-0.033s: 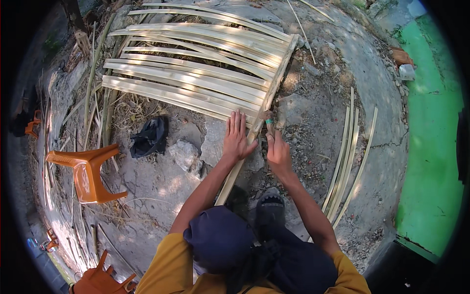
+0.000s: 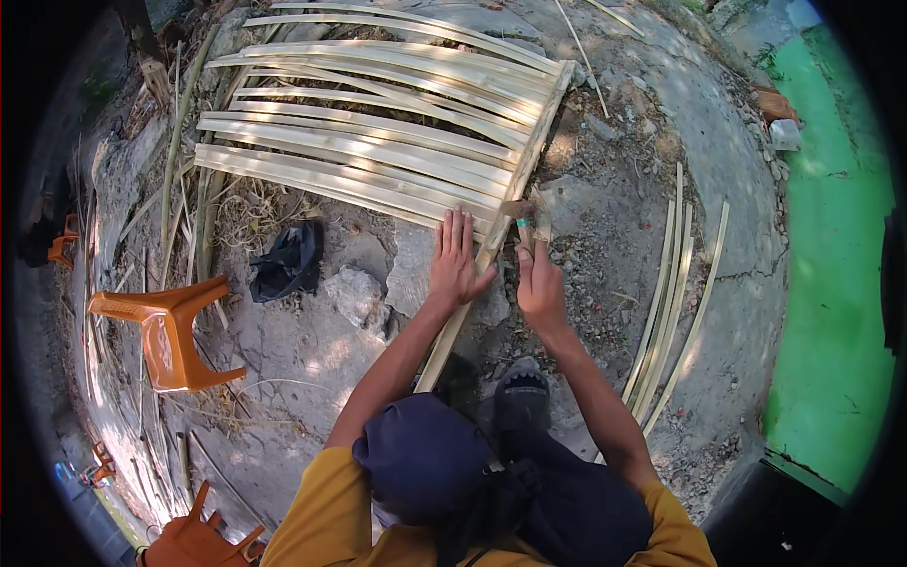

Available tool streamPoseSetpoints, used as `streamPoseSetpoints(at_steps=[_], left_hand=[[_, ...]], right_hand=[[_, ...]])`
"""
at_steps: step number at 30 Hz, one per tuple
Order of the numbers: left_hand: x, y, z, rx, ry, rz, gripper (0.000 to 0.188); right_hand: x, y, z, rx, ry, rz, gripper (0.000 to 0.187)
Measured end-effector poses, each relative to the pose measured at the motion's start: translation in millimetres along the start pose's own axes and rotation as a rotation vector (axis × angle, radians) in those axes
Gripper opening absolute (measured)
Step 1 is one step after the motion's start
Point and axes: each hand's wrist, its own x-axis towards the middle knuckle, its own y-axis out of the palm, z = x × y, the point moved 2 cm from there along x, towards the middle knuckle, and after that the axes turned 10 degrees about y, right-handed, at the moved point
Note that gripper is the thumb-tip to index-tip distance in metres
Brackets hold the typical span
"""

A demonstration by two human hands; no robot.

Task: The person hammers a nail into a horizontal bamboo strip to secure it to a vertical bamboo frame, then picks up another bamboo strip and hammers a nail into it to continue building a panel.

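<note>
While the left hand point(image 2: 456, 269) lies flat, fingers extended and gripping nothing, at the nearest of the pale slats point(image 2: 364, 154), the right hand point(image 2: 541, 295) is closed around a hammer's handle. The hammer point(image 2: 518, 209) has its head over the long strip point(image 2: 536, 151) crossing the slats' right ends; contact is unclear.

Free lane right of centre: rubble ground point(image 2: 605, 250) between right hand point(image 2: 541, 289) and loose strips point(image 2: 661, 317). Slats point(image 2: 359, 151) block upper centre. Edge rail point(image 2: 449, 345) cuts diagonally between left hand point(image 2: 454, 262) and right; hammer point(image 2: 519, 209) at its right edge. Left of centre: rock point(image 2: 355, 295), black bag point(image 2: 287, 262), orange stool point(image 2: 170, 331) in the way.
</note>
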Motion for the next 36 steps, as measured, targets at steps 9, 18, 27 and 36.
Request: streamPoseSetpoints(at_steps=[9,18,27,36], left_hand=[[5.5,0.1,1.3,0.008,0.01,0.013,0.112],[4.4,-0.5,-0.1,0.023,-0.015,0.013,0.113],[2.7,-2.2,3.9,0.028,-0.013,0.01,0.112],[-3.2,3.7,2.2,0.004,0.014,-0.035,0.112]], right_hand=[[-6.7,21.4,-46.2,-0.228,0.068,0.055,0.027],[-6.2,11.4,-5.4,-0.066,0.013,-0.024,0.026],[14.2,-13.5,35.8,0.05,0.063,-0.046,0.029],[-3.4,11.8,-13.6,-0.185,0.044,0.094,0.028]])
